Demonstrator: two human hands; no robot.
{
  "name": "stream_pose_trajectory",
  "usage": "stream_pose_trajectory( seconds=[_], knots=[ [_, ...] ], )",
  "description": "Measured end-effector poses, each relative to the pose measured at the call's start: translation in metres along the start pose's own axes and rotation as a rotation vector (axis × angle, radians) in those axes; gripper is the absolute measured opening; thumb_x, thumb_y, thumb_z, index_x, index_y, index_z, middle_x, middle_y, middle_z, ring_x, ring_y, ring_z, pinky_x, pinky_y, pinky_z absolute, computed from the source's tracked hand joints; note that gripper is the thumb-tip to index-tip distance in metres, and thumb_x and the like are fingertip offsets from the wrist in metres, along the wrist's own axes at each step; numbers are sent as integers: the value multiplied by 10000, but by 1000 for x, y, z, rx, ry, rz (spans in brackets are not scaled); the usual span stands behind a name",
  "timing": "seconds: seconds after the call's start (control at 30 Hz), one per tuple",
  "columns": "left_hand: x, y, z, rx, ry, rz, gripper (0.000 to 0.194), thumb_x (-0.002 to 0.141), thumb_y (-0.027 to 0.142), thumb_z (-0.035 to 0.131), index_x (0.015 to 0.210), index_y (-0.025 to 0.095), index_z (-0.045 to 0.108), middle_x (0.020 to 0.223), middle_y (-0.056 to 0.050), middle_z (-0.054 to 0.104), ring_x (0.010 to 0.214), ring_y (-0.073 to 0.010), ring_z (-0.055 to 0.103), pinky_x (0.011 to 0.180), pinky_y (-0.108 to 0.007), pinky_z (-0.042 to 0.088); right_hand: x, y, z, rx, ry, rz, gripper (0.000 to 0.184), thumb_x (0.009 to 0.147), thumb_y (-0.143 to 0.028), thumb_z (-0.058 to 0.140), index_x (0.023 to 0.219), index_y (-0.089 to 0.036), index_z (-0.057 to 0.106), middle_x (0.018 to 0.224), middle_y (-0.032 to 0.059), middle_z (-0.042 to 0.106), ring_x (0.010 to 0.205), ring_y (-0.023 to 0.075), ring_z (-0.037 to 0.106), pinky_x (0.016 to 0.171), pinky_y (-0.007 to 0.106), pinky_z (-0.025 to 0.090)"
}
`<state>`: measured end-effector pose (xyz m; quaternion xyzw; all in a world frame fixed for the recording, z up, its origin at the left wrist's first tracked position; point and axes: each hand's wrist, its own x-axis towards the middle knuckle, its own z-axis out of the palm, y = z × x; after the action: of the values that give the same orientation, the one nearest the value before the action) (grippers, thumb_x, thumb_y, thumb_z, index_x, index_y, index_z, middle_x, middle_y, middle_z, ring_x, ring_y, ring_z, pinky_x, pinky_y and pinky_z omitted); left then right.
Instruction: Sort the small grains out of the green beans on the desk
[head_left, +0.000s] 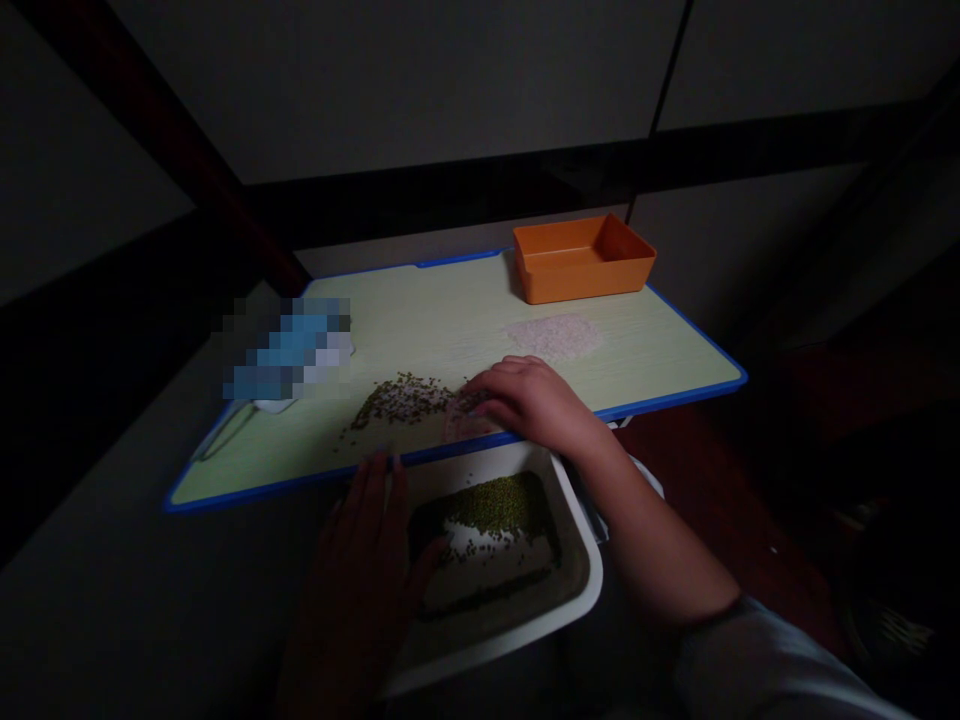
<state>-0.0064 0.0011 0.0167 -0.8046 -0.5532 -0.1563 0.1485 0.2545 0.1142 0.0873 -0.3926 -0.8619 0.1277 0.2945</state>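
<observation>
My right hand (pixel 531 400) is over the near edge of a pale folding table (pixel 427 310) with a blue rim. Its fingers are curled with the thumb close to the index finger, at a scattered patch of green beans (pixel 405 398) mixed with white grains. A blurred pinkish patch (pixel 463 420) shows below the fingertips; I cannot make out what the fingers hold. In shadow, my left hand (pixel 367 540) lies with fingers stretched at the left side of a white basin (pixel 581 580). Many green beans (pixel 502 505) are heaped inside this basin, under the table's edge.
An orange rectangular box (pixel 589 275) stands at the table's back right. In front of it lies a heap of white, rice-like grains (pixel 559 335). A blue and white pixelated item (pixel 296 350) lies at the left edge. Behind the table is a panelled wall (pixel 450 90).
</observation>
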Motion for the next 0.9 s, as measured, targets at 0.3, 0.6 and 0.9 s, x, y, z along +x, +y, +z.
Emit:
stream_pose_trajectory(
  seconds=[0.3,0.6,0.9],
  knots=[
    [-1,-1,2,-27,-9,-12,868,920,690,333,1609,224,87,1686,-184,316,1555,-348,324,1169,-563,405,0,2,3,72,64,22,168,936,-226,671,1090,-200,735,999,67,770,949,208,673,870,352,454],
    [-1,0,0,15,1,11,875,924,676,344,1608,191,93,1642,-197,396,1522,-337,386,1143,-526,432,-2,0,2,155,143,26,63,933,-243,670,968,-205,706,896,44,737,854,188,644,803,324,456],
    [1,3,1,105,52,40,847,944,646,298,1604,151,107,1597,-215,459,1475,-339,458,1091,-512,461,-20,-6,-8,144,208,89,104,937,-299,626,871,-221,646,798,31,705,760,187,625,733,318,450]
  ],
)
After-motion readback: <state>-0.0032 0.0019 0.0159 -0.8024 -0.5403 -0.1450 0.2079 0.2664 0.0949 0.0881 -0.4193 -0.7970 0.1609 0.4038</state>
